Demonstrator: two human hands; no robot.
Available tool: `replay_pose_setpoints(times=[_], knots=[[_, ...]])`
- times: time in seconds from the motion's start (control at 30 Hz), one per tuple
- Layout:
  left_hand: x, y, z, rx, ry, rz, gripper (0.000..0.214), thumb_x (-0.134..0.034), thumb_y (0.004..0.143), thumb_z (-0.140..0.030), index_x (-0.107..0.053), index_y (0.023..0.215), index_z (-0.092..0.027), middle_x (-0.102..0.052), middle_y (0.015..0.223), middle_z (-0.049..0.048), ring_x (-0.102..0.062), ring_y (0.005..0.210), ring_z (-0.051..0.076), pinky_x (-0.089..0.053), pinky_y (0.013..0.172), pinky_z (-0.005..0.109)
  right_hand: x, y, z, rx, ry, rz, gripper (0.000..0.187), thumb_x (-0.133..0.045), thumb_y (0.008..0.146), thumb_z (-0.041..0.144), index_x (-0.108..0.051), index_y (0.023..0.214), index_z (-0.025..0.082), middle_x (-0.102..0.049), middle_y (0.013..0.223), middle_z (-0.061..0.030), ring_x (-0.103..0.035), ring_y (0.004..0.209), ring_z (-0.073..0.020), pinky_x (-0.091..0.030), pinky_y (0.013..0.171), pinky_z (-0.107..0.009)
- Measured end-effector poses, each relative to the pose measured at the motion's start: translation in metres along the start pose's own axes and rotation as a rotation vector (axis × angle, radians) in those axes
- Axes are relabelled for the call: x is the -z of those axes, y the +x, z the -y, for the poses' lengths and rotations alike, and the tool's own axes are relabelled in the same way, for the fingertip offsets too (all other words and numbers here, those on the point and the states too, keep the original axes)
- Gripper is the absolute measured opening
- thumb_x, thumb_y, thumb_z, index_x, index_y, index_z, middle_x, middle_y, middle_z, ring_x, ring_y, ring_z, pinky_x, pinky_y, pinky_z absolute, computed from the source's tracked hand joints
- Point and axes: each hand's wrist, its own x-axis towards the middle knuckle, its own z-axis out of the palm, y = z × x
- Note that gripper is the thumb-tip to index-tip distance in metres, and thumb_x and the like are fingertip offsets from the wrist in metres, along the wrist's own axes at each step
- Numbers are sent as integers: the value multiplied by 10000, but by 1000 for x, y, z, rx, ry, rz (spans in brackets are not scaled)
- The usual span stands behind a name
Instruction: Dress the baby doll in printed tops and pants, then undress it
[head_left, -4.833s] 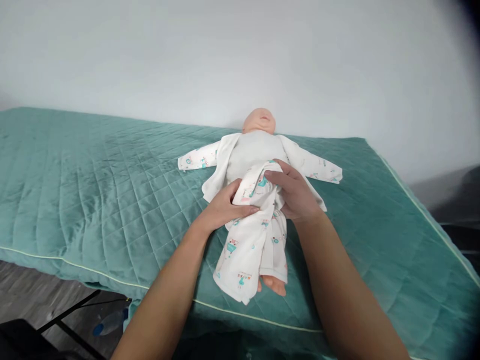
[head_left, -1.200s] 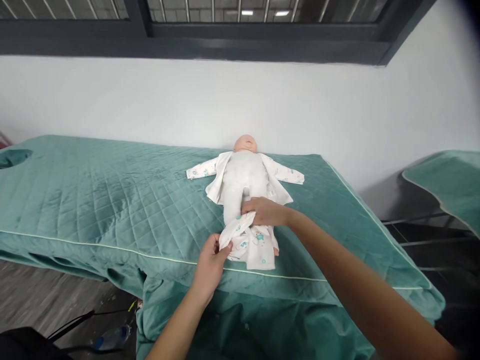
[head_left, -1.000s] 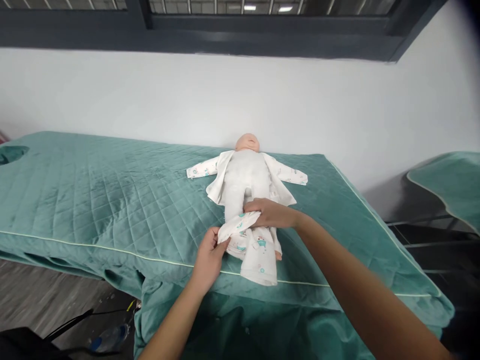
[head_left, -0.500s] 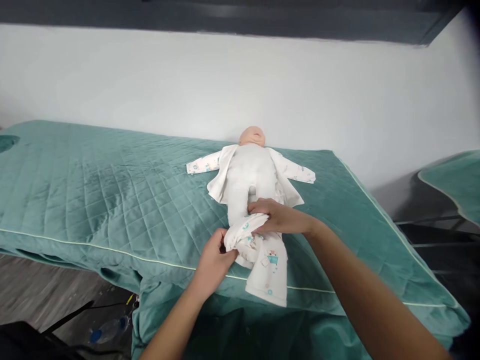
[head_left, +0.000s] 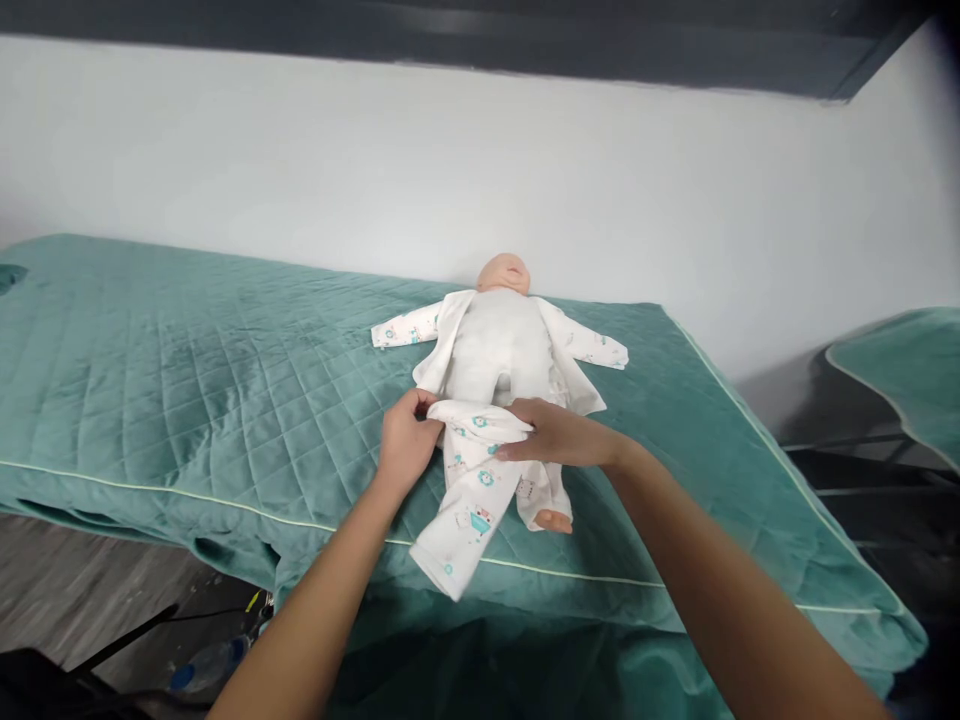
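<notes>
A baby doll (head_left: 501, 335) with a white cloth body lies on its back, head toward the wall. Its arms are in the sleeves of a white printed jacket (head_left: 574, 345), which hangs open at the front. White printed baby pants (head_left: 476, 490) cover its lower legs. My left hand (head_left: 409, 435) pinches the bunched waistband on the left side. On the other side of the waistband, between the legs, my right hand (head_left: 559, 432) grips the cloth. One bare foot (head_left: 553, 521) pokes out of the right pant leg; the left leg's cuff hides the other foot.
The doll lies on a bed with a green quilted cover (head_left: 225, 400). Behind it rises a white wall (head_left: 450, 170) under a dark ledge (head_left: 450, 35). A plastic bottle (head_left: 214, 665) lies on the floor at lower left. Another green-covered surface (head_left: 907, 370) stands at right.
My left hand has moved up and left, drawing the pants higher over the left leg. The loose pant leg has swung left, and the doll's foot at right has come into view.
</notes>
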Motion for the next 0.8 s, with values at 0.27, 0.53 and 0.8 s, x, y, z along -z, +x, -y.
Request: replay_pose_setpoints(times=[0.27, 0.53, 0.8], knots=[[-12, 18, 3, -96, 239, -135, 71, -598, 812, -185, -564, 872, -202, -623, 794, -2, -557, 719, 159, -402, 695, 273, -9, 17, 1, -39, -59, -244, 202, -576, 921, 379, -685, 1021, 240, -758, 1027, -42, -672, 955, -266, -426, 783, -322], [-1, -34, -9, -43, 331, 94, 387, -510, 959, -467, -491, 668, -213, -524, 639, -4, -453, 624, 161, -260, 633, 289, -17, 25, -8, -79, -104, -398, 162, -502, 937, 364, -580, 891, 229, -716, 920, -49, -641, 894, -252, -414, 762, -330], [-3, -74, -18, 234, -117, 235, 407, -519, 925, -579, -477, 756, -212, -440, 691, -37, -405, 669, 136, -308, 620, 255, -10, 16, -12, -13, 104, -245, 327, -554, 923, 481, -685, 1053, 210, -750, 1044, -45, -658, 1029, -283, -485, 850, -363]])
